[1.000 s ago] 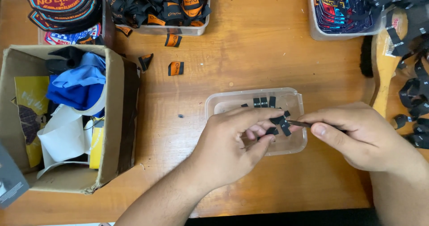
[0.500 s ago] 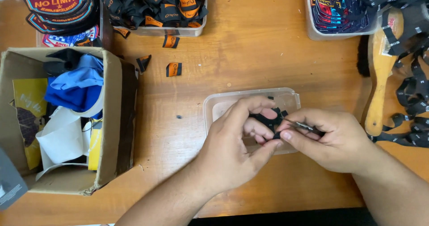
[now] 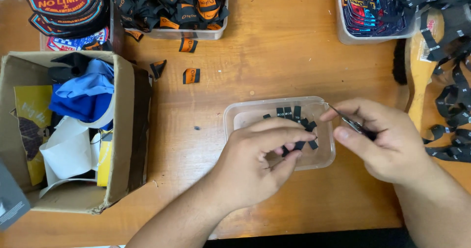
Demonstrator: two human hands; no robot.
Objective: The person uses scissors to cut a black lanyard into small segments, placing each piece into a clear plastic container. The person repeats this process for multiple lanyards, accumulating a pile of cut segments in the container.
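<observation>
A clear plastic tray (image 3: 235, 116) sits on the wooden table and holds several small black labels (image 3: 289, 112). My left hand (image 3: 255, 160) reaches over the tray and pinches a small black label (image 3: 299, 145) between thumb and fingers. To its right, my right hand (image 3: 387, 140) grips a thin metal tool (image 3: 346, 121). The tool's tip points up and left over the tray's right rim, a little apart from the left fingertips.
A cardboard box (image 3: 122, 130) with blue cloth and papers stands at the left. A tub of black-and-orange labels (image 3: 171, 3) and a stack of patches (image 3: 64, 3) lie at the back. Another tub of patches (image 3: 373, 12) and black label ribbon (image 3: 451, 106) sit at the right. Loose labels (image 3: 191, 75) lie mid-table.
My right hand has drawn back to the right with the tool, away from the left fingertips. The left hand stays over the tray, still pinching a label.
</observation>
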